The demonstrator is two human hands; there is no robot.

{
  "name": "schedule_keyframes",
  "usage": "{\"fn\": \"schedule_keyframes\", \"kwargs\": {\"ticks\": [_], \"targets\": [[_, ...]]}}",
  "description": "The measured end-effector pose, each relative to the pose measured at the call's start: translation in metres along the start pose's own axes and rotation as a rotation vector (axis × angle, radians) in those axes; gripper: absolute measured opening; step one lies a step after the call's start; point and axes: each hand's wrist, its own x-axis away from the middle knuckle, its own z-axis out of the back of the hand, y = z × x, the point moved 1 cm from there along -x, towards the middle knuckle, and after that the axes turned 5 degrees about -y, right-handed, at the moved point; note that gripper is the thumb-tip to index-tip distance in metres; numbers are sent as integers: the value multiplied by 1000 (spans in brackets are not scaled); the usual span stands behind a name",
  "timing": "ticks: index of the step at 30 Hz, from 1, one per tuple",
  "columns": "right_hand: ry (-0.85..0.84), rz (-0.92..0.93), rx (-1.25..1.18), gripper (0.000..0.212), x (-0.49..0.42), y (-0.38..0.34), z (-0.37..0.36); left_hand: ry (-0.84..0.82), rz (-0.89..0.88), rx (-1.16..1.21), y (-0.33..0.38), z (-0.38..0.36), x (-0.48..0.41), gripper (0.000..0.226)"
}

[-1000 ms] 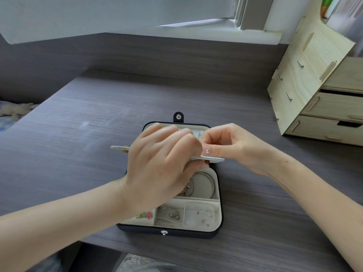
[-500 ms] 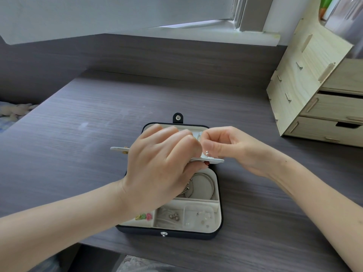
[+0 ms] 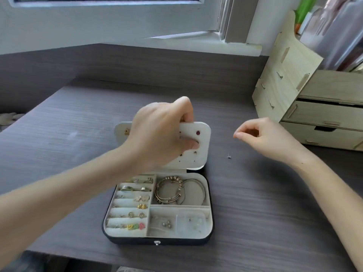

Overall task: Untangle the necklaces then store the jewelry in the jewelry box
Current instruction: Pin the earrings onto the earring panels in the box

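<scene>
- White panel [image 3: 198, 146] is gripped upright by the left hand [image 3: 157, 132] over the box [image 3: 209, 213].
- Right hand [image 3: 271, 138] is pinched; contents cannot be told.
- Storing is judged under way; a fine pinch is needed for the stud [image 3: 228, 156] on the desk [image 3: 78, 134].

I'm getting soft daylight coming from the window [image 3: 117, 20] at twelve o'clock, faint shadows, edges bending at three and nine, left hand [image 3: 157, 132] blurring slightly.

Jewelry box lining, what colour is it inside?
Cream white lining, best seen in the head view.
</scene>
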Motion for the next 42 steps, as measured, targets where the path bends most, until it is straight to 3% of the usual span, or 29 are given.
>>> {"fn": "schedule_keyframes", "kwargs": {"ticks": [3,5,12,16,24,29,34,42], "targets": [[-48,15,85,2,9,10,-8,-258,135,94,-12,-3,-25,42],[-73,44,86,10,12,10,-18,-363,148,136,-19,-7,-36,40],[19,141,215,4,11,12,-40,-532,208,330,-37,-15,-41,37],[58,147,213,5,12,9,-42,-499,232,448,-55,-17,-36,27],[117,-32,-413,11,13,-8,-14,-504,339,581,-91,-29,-20,12],[134,-90,-668,14,15,-10,0,-473,394,660,-96,-39,-15,13],[48,-39,-810,11,18,-32,-1,-401,443,770,-99,-43,-18,22],[-180,71,-792,10,24,-82,-9,-303,466,752,-100,-45,-39,20]]}}
